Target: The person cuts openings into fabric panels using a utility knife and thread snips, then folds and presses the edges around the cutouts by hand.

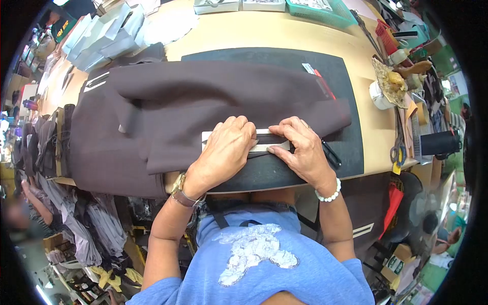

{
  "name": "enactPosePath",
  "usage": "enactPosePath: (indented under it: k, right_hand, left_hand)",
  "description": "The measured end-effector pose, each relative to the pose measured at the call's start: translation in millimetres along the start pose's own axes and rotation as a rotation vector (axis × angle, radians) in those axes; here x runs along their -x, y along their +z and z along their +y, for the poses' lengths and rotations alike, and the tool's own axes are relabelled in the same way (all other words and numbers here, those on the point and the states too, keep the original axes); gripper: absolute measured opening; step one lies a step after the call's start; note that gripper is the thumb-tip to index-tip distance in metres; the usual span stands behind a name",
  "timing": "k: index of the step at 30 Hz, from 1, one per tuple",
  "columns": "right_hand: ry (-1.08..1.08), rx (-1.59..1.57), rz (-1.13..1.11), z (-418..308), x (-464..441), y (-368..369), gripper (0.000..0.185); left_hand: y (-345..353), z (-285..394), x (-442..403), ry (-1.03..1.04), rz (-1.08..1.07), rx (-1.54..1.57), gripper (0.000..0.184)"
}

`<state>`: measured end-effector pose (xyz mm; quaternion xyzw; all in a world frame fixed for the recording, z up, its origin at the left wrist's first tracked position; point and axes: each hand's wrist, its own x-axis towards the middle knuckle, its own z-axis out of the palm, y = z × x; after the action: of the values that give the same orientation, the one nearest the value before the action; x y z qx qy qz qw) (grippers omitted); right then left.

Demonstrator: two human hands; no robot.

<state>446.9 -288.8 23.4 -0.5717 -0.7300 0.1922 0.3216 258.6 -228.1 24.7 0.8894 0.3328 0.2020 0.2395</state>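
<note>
A large piece of dark brown cloth [178, 101] lies across the table and over a black mat [351, 152]. On its near edge is a dark strip with white borders [263, 140]. My left hand [229, 145] is curled over the strip's left part, its fingertips and thumb pressed on it. At the right end, my right hand [300, 147] holds the strip between thumb and fingers, close to the cloth's edge. The fingers of both hands hide parts of the strip. Just right of my right hand lies a black-handled tool [331, 154], its kind unclear.
Scissors [398, 152] hang at the table's right edge, below a white cup [380, 95]. Light blue folded pieces [104, 38] stand at the back left. A green tray [323, 12] sits at the far edge. Red and white pens [324, 81] lie partly under the cloth.
</note>
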Motion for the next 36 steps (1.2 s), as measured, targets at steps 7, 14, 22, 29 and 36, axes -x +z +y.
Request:
enactPosePath:
  k: [7, 14, 22, 29, 36]
  right_hand:
    - [0.008, -0.057, -0.043, 2.6, -0.4, -5.5, 0.032]
    - [-0.039, -0.011, -0.043, 5.5, 2.7, -2.8, 0.031]
    - [-0.07, -0.238, -0.119, 15.9, 8.0, -16.2, 0.019]
    - [-0.099, 0.36, 0.08, -2.3, -12.6, 25.6, 0.049]
    - [0.044, 0.409, 0.081, 10.2, -5.7, 7.1, 0.068]
  left_hand:
    - [-11.2, 7.0, -4.4, -0.059, -0.11, 0.04, 0.012]
    - [-18.4, -1.7, -0.3, -0.04, -0.144, 0.149, 0.009]
    - [-7.7, -15.6, 19.5, 0.049, -0.005, 0.062, 0.011]
    - [-6.1, -10.6, 18.8, 0.041, 0.013, 0.024, 0.01]
    - [-39.2, -21.5, 44.3, -0.088, -0.079, -0.026, 0.012]
